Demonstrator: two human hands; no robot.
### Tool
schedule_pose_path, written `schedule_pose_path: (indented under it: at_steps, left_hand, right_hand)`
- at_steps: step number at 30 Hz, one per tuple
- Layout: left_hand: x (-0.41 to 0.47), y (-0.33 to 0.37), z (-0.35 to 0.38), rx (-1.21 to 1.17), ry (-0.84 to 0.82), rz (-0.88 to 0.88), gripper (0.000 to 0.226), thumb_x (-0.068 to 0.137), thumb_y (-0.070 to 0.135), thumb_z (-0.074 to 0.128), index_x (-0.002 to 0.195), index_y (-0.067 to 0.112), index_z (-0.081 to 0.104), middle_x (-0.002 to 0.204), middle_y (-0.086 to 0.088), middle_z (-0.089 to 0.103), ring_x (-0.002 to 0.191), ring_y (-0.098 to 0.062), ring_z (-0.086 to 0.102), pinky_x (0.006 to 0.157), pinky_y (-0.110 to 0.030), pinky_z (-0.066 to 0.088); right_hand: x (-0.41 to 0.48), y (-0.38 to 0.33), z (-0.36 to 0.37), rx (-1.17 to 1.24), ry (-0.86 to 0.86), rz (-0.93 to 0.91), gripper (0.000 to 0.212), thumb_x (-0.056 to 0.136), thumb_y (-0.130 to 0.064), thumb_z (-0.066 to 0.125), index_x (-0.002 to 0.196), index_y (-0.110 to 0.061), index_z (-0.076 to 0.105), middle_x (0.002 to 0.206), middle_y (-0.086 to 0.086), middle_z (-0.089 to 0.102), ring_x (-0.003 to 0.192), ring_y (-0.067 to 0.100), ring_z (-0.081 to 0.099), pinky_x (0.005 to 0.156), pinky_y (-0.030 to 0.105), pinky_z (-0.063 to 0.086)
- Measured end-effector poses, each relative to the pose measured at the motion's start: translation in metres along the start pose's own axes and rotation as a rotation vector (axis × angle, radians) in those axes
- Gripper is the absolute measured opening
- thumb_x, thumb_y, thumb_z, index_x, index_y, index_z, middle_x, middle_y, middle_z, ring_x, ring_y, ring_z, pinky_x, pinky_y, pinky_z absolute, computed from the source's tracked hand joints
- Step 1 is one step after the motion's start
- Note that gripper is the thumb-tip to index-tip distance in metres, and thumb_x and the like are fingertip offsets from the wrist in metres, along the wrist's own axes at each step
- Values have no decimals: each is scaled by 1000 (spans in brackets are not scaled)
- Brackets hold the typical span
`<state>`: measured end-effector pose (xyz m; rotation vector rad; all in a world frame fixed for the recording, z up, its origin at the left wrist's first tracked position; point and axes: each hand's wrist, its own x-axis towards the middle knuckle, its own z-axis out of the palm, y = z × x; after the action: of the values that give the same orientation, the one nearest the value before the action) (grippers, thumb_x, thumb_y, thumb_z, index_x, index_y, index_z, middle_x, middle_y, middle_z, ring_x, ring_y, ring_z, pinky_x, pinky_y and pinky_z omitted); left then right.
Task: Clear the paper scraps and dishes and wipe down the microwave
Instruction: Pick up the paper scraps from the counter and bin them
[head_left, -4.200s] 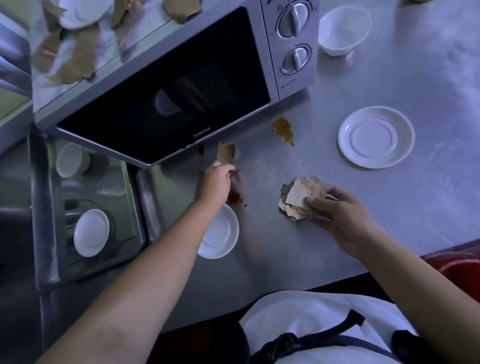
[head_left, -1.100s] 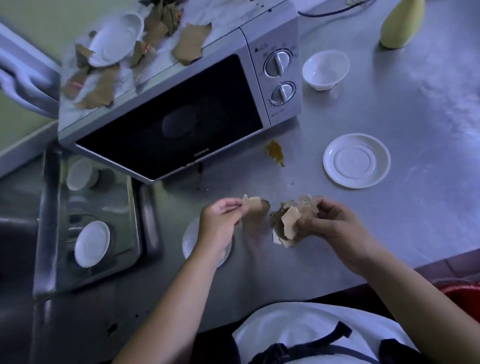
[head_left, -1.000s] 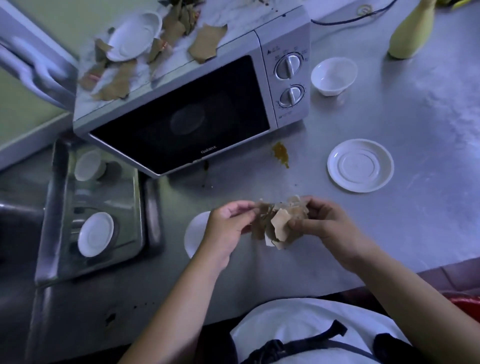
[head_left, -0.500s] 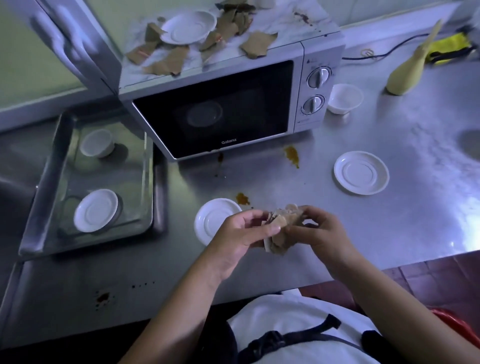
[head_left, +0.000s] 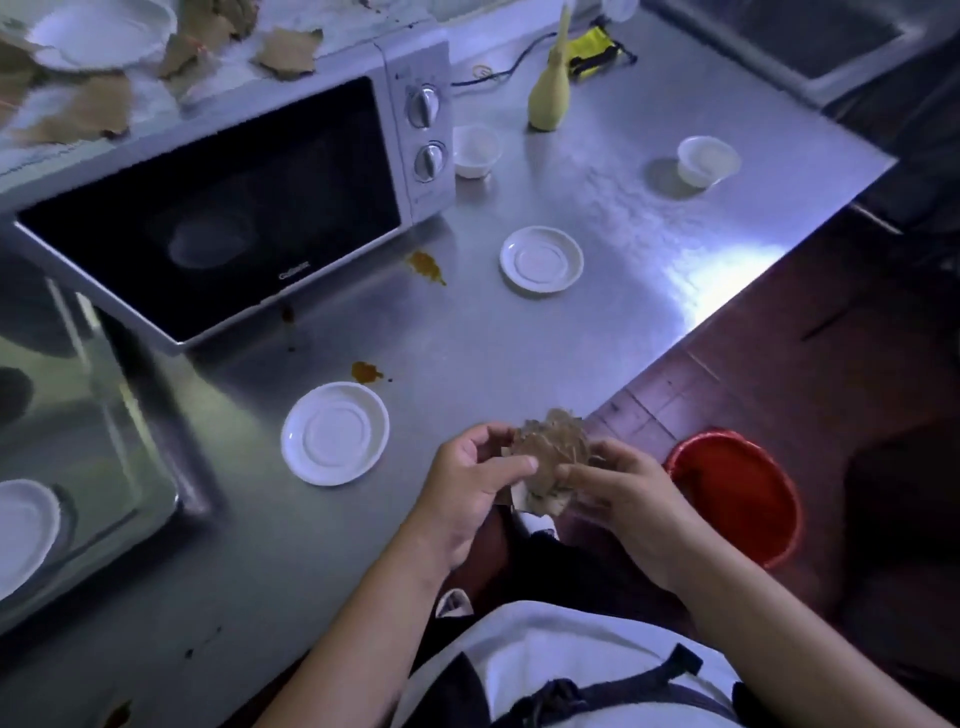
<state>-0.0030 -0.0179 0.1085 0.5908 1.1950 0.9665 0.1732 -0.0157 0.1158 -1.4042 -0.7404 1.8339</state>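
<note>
Both hands hold a bunch of brown paper scraps (head_left: 553, 451) over the front edge of the steel counter (head_left: 519, 343). My left hand (head_left: 475, 480) pinches its left side and my right hand (head_left: 621, 491) grips its right side. The silver microwave (head_left: 228, 208) stands at the back left, with more brown scraps (head_left: 83, 111) and a white saucer (head_left: 101, 34) on its top. White saucers lie on the counter near my left hand (head_left: 335, 432) and further back (head_left: 541, 260). Two small white bowls sit beside the microwave dials (head_left: 477, 150) and at the far right (head_left: 707, 160).
A red bucket (head_left: 737, 493) stands on the floor just right of my hands. Orange-brown spills (head_left: 426, 266) (head_left: 366, 372) mark the counter before the microwave. A steel tray (head_left: 119, 431) at the left holds a white saucer (head_left: 23, 530). A yellow bottle (head_left: 550, 96) stands at the back.
My left hand brought its scrap over and joined it to the bunch. Both hands carried the bunch back to the counter's front edge, and the red bucket came into view as my head turned right.
</note>
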Motion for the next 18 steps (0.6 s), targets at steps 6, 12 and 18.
schedule_pose_path:
  at_steps: [6, 12, 18]
  left_hand:
    - [13, -6, 75, 121, -210, -73, 26, 81, -10, 70, 96, 10, 68, 94, -14, 72, 87, -26, 64, 80, -37, 55]
    - [41, -11, 154, 221, -305, -110, 25, 76, -1, 77, 96, 13, 72, 98, -17, 72, 91, -29, 68, 94, -52, 52]
    - [89, -42, 244, 291, -297, -215, 27, 80, -3, 74, 106, 3, 69, 105, -20, 73, 95, -32, 71, 84, -44, 58]
  right_hand:
    - [-39, -2, -63, 174, 228, -126, 28, 77, 4, 70, 104, -1, 67, 102, 25, 73, 82, 32, 71, 68, 35, 59]
    - [-38, -16, -133, 293, 301, -179, 22, 84, 5, 66, 102, -7, 71, 98, 18, 74, 78, 26, 72, 65, 35, 58]
    - [-21, -32, -235, 308, 332, -135, 22, 84, 2, 70, 105, -2, 67, 98, 21, 73, 81, 29, 70, 74, 41, 56]
